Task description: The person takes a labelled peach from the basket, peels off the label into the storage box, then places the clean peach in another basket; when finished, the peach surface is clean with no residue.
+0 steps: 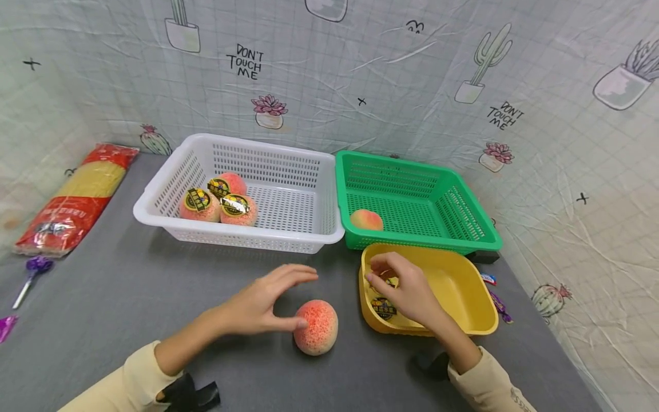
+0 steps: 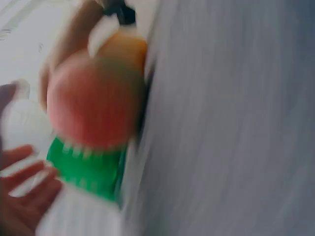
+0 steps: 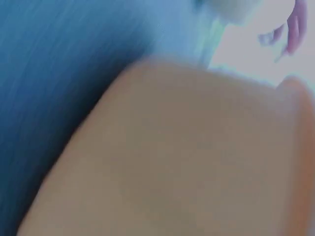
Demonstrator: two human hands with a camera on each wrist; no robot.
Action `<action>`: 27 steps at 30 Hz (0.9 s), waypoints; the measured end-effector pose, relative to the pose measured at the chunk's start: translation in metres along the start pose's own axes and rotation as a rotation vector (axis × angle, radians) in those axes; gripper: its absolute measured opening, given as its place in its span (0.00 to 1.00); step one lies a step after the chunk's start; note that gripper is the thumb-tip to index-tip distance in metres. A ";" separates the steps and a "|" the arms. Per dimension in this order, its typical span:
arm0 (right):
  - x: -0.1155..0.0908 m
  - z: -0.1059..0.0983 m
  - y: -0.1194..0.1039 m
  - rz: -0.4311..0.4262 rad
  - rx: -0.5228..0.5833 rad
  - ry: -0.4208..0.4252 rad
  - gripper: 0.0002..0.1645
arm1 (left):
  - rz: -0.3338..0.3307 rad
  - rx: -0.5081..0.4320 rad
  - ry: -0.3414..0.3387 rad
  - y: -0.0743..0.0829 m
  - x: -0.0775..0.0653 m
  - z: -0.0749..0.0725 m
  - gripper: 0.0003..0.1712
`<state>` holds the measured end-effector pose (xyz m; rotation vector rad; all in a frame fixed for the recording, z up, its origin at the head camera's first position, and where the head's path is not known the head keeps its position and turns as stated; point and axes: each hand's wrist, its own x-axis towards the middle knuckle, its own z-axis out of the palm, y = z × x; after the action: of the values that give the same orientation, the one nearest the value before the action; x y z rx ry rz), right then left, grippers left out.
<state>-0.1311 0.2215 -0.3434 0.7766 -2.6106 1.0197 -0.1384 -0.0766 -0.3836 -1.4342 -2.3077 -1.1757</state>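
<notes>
So we're looking at a big speckled peach (image 1: pixel 319 320) sitting loose on the bench (image 1: pixel 360 377), toward the near edge, with no wall around it. Our left hand (image 1: pixel 265 306) is holding its grip wide apart, thumb overlapping the peach's left side; whether it's touching, we're not able to tell. Something that round is probably calling for the big spread. Our right hand (image 1: pixel 412 289) is hovering at the left end of the yellow tub (image 1: pixel 465 289), thumb and fingers curved but apart, nothing visible between them, near some labelled items (image 1: pixel 383 309). Toward the far edge, three labelled peaches (image 1: pixel 238 210) are bunching at the white basket (image 1: pixel 278 238)'s left end, its walls presumably stopping them rolling.
</notes>
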 end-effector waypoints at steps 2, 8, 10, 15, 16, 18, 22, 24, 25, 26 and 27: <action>0.001 0.005 -0.009 -0.051 0.089 -0.037 0.17 | 0.007 0.089 0.095 -0.002 0.007 -0.014 0.34; 0.002 0.028 -0.027 -0.191 0.204 -0.222 0.28 | -0.006 0.393 0.266 -0.020 0.022 -0.042 0.23; 0.002 0.034 -0.031 -0.233 0.195 -0.274 0.31 | -0.027 0.464 0.265 -0.025 0.024 -0.044 0.22; -0.001 0.042 -0.039 -0.203 0.164 -0.457 0.42 | -0.034 0.521 0.278 -0.034 0.024 -0.043 0.17; -0.002 0.043 -0.040 -0.184 0.160 -0.493 0.44 | -0.028 0.526 0.286 -0.035 0.023 -0.042 0.16; -0.003 0.045 -0.041 -0.166 0.148 -0.543 0.48 | -0.021 0.528 0.299 -0.036 0.023 -0.041 0.14; -0.004 0.051 -0.042 -0.195 0.121 -0.559 0.50 | -0.012 0.532 0.309 -0.036 0.024 -0.039 0.14; -0.004 0.053 -0.043 -0.211 0.104 -0.541 0.49 | -0.008 0.531 0.311 -0.036 0.024 -0.039 0.14; -0.004 0.054 -0.043 -0.210 0.100 -0.532 0.48 | -0.006 0.528 0.313 -0.036 0.024 -0.039 0.14; -0.005 0.054 -0.044 -0.203 0.095 -0.522 0.47 | -0.004 0.527 0.315 -0.036 0.024 -0.038 0.13; -0.005 0.055 -0.044 -0.193 0.093 -0.515 0.46 | -0.003 0.525 0.316 -0.036 0.024 -0.038 0.13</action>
<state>-0.1033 0.1589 -0.3609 1.4508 -2.8273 0.9931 -0.1898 -0.0951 -0.3649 -0.9776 -2.1671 -0.6582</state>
